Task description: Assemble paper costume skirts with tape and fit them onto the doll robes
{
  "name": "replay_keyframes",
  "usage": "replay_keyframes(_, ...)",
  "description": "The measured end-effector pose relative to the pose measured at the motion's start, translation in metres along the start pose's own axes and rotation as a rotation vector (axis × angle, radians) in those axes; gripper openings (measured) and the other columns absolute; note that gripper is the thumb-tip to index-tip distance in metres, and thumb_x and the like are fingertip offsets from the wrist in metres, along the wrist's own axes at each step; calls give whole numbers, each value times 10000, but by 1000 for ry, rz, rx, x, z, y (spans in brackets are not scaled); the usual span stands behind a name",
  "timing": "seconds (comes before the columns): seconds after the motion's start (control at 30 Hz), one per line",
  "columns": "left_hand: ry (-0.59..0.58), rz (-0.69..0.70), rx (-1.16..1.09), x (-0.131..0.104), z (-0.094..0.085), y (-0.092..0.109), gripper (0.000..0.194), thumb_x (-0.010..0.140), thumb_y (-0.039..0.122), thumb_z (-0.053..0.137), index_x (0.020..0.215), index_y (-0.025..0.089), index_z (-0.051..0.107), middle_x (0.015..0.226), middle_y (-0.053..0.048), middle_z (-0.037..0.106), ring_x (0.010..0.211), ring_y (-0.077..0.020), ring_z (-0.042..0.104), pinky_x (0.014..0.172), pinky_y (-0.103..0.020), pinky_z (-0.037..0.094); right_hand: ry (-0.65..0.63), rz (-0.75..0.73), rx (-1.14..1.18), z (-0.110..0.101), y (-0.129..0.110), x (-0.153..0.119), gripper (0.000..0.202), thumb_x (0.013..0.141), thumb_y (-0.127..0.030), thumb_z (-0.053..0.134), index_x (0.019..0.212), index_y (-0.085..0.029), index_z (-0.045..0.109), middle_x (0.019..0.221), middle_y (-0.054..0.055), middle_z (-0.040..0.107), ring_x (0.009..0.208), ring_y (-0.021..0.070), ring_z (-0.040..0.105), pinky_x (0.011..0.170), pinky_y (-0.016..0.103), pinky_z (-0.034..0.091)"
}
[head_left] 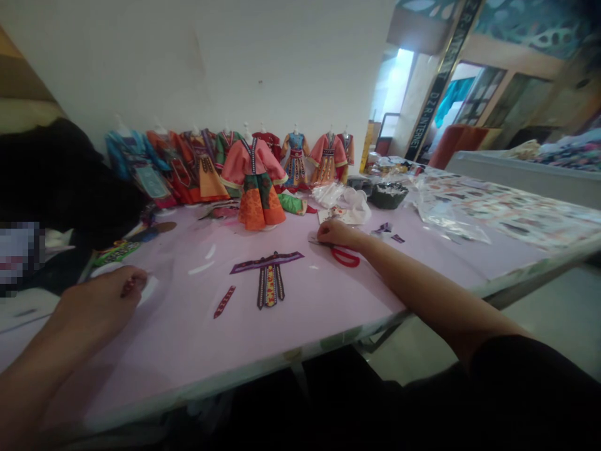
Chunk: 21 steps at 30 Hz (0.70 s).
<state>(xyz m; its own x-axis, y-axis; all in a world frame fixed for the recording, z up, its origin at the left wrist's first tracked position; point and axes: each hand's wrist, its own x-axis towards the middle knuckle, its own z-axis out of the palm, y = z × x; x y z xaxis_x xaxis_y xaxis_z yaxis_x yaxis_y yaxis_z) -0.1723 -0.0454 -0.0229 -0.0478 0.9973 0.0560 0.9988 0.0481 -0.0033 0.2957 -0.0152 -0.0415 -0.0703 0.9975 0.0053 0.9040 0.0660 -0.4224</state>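
Note:
My left hand (106, 300) is closed over the left side of the table, by a white round object partly hidden behind it. A small dark red bit shows at its fingers, too unclear to name. My right hand (339, 233) has its fingers pinched at the blade end of red-handled scissors (346, 257), which lie on the table. Between the hands lies a purple trim band (267, 262) with a patterned, dark-edged sash panel (271, 287) below it. Left of the panel is a short red patterned strip (224, 302).
Small dress forms in colourful costumes line the wall, a pink and orange outfit (256, 181) foremost. A dark bowl (389, 195), clear plastic bags (451, 222) and purple scraps (398, 238) lie right. Printed fabric (526, 200) covers the far right. The table's front edge (282, 358) is near me.

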Motion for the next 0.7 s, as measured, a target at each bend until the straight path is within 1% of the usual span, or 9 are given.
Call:
replay_keyframes(0.17, 30, 28, -7, 2, 4, -7, 418, 942, 372, 371, 1153, 176, 674, 1237, -132, 732, 1076, -337, 684, 808, -372, 489, 8, -1, -39, 0, -1, 1, 155, 874, -162, 647, 915, -118, 790, 927, 90, 787, 803, 164, 678, 685, 215, 470)
replay_keyframes(0.27, 54, 41, 0, 5, 9, -11, 412, 933, 368, 380, 1137, 181, 685, 1210, -120, 744, 1042, -332, 691, 783, -369, 489, 25, 0, -77, 2, -3, 3, 131, 865, -192, 673, 886, -127, 785, 916, 94, 783, 819, 180, 679, 692, 229, 462)
replay_keyframes(0.37, 95, 58, -3, 9, 13, -14, 408, 918, 379, 402, 1119, 190, 703, 1172, -102, 759, 987, -330, 695, 758, -367, 493, 46, 0, -118, 5, -7, 5, 110, 840, -159, 679, 863, -124, 781, 923, 115, 779, 856, 204, 682, 711, 244, 455)
replay_keyframes(0.47, 93, 49, 0, 12, 17, -16, 424, 919, 397, 403, 1150, 195, 695, 1182, -91, 756, 979, -323, 693, 765, -363, 495, 59, 3, -141, 6, -11, 6, 94, 814, -133, 687, 832, -125, 779, 914, 127, 778, 859, 217, 685, 713, 251, 452)
replay_keyframes(0.57, 87, 39, 6, 13, 19, -19, 427, 922, 391, 392, 1161, 195, 688, 1199, -92, 749, 1006, -324, 690, 775, -362, 489, 73, 7, -126, 5, -12, 6, 86, 814, -152, 694, 831, -131, 776, 903, 113, 779, 832, 201, 683, 688, 239, 452)
replay_keyframes(0.7, 76, 35, 17, 16, 22, -24, 436, 930, 404, 382, 1160, 198, 691, 1182, -85, 754, 1010, -320, 691, 759, -350, 477, 94, 12, -75, -1, -7, 4, 136, 856, -150, 632, 863, -121, 765, 855, 81, 776, 750, 151, 670, 640, 209, 450)
